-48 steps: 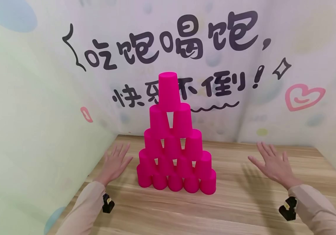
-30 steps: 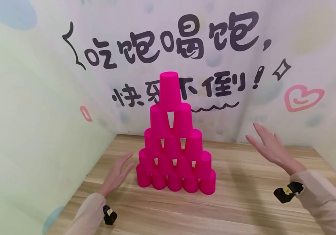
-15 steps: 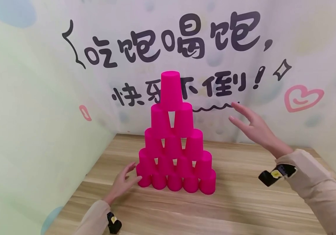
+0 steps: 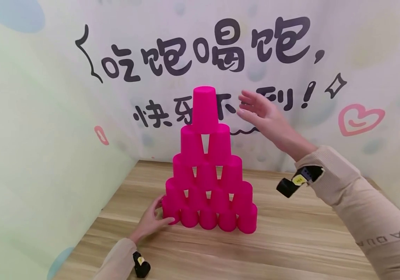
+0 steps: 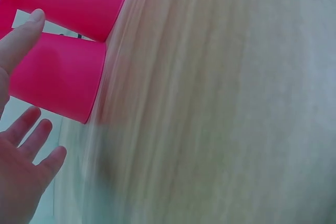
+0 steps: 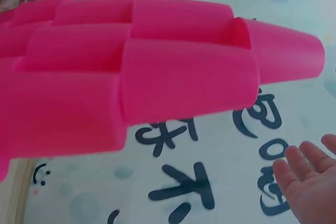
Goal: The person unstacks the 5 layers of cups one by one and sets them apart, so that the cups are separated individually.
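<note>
Upside-down bright pink cups form a pyramid, five tiers tall, with a single top cup (image 4: pixel 205 111) at its peak. Beside the bottom-left cup (image 4: pixel 171 210) is my left hand (image 4: pixel 149 220), its thumb across the front and its fingers around the outer side. In the left wrist view a gap shows between those fingers and the nearest cup (image 5: pixel 60 77); whether the thumb touches it I cannot tell. My right hand (image 4: pixel 268 120) is raised to the right of the top cup, apart from it, fingers relaxed and holding nothing.
Under the pyramid lies a wood-grain table (image 4: pixel 200 256). Behind it rises a pale wall hanging (image 4: pixel 360 58) with large black characters and a pink heart (image 4: pixel 360 120). A pale green side wall (image 4: pixel 28 136) stands at the left. Black wrist cameras (image 4: pixel 297 181) hang at both cuffs.
My right hand has risen and moved left from the table's right side toward the top cup. My left hand has moved right to the bottom-left cup. The pyramid still stands.
</note>
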The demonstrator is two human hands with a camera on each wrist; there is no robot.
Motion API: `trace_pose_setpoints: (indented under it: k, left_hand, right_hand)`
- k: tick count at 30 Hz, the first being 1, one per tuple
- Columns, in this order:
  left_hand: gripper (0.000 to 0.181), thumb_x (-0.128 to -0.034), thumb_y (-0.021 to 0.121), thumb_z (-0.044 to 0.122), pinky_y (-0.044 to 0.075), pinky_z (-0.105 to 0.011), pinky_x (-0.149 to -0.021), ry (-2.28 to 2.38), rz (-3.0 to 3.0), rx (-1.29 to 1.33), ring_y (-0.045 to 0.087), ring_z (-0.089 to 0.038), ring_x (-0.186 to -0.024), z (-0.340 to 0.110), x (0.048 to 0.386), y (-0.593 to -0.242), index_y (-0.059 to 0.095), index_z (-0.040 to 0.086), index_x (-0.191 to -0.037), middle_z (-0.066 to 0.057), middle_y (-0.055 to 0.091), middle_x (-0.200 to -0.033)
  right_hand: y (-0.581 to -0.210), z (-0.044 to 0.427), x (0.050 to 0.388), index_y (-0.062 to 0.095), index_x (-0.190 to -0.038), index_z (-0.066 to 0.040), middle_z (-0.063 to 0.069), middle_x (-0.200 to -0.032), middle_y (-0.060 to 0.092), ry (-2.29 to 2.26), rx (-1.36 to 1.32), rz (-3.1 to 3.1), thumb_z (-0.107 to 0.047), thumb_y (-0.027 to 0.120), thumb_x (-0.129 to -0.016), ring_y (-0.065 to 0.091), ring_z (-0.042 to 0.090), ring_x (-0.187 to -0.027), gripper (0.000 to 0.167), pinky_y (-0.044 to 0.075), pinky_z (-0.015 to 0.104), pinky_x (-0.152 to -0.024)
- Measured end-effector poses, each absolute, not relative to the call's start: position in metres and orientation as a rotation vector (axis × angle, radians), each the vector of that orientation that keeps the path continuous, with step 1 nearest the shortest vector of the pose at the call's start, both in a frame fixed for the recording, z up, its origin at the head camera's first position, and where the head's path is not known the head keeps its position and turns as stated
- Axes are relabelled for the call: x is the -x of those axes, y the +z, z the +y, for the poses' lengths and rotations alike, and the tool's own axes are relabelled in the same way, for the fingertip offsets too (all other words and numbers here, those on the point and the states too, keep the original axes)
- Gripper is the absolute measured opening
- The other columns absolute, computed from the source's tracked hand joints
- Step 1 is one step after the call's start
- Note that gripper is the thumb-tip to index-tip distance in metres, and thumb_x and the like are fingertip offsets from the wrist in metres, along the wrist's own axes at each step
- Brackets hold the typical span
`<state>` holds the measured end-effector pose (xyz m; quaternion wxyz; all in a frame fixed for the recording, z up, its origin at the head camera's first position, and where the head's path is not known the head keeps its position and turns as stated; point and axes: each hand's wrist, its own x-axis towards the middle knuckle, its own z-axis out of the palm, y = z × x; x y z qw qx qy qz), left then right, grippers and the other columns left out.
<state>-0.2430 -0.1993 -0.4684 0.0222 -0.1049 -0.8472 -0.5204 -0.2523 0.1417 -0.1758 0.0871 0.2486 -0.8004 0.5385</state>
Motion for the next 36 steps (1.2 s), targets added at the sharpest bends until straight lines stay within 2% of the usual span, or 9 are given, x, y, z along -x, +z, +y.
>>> trace_pose_setpoints:
  k: [5,9,15,19,29,36]
  left_hand:
    - [0.078,-0.0682,0.077,0.023,0.035,-0.051,-0.093,-1.647,-2.635,0.304,0.04,-0.029,-0.113,-0.197,0.243,-0.469,0.034,0.011,-0.133,-0.01,0.045,-0.124]
    - [0.077,-0.0684,0.077,0.021,0.039,-0.049,-0.09,-1.656,-2.646,0.283,0.043,-0.029,-0.11,-0.196,0.244,-0.47,0.036,0.009,-0.132,-0.01,0.047,-0.121]
    - [0.072,-0.0685,0.077,0.016,0.047,-0.039,-0.083,-1.724,-2.602,0.303,0.048,-0.027,-0.102,-0.194,0.248,-0.474,0.039,0.007,-0.129,-0.009,0.05,-0.115]
    - [0.071,-0.0684,0.077,0.015,0.048,-0.038,-0.082,-1.736,-2.595,0.274,0.049,-0.028,-0.101,-0.193,0.251,-0.476,0.04,0.008,-0.128,-0.009,0.05,-0.113]
    - [0.064,-0.0702,0.074,0.005,0.047,-0.043,-0.082,-1.754,-2.568,0.274,0.051,-0.032,-0.098,-0.193,0.253,-0.472,0.042,0.002,-0.126,-0.013,0.051,-0.11]
    - [0.063,-0.0704,0.074,0.009,0.048,-0.039,-0.082,-1.729,-2.574,0.259,0.052,-0.027,-0.097,-0.194,0.254,-0.477,0.044,0.007,-0.126,-0.009,0.051,-0.111]
  right_hand:
    - [-0.161,0.119,0.256,0.016,-0.141,-0.022,0.0,-0.14,0.03,1.617,-0.704,-2.502,-0.036,0.058,-0.084,0.03,0.017,-0.125,0.073,0.029,0.043,-0.1]
    - [-0.157,0.102,0.258,0.013,-0.142,-0.023,-0.001,-0.139,0.031,1.637,-0.673,-2.541,-0.038,0.061,-0.081,0.031,0.017,-0.124,0.079,0.031,0.043,-0.098]
    - [-0.165,0.085,0.262,0.022,-0.139,-0.02,0.0,-0.128,0.041,1.768,-0.703,-2.433,-0.029,0.067,-0.077,0.043,0.017,-0.112,0.077,0.043,0.036,-0.088]
    - [-0.17,0.079,0.263,0.031,-0.134,-0.022,0.001,-0.119,0.047,1.793,-0.683,-2.403,-0.027,0.069,-0.075,0.049,0.018,-0.103,0.07,0.047,0.035,-0.081]
    - [-0.17,0.075,0.262,0.036,-0.131,-0.019,0.003,-0.114,0.049,1.687,-0.621,-2.415,-0.025,0.071,-0.074,0.049,0.018,-0.1,0.067,0.046,0.035,-0.081]
    - [-0.167,0.075,0.26,0.036,-0.131,-0.017,0.003,-0.114,0.049,1.621,-0.64,-2.437,-0.026,0.071,-0.074,0.05,0.018,-0.099,0.067,0.046,0.035,-0.081]
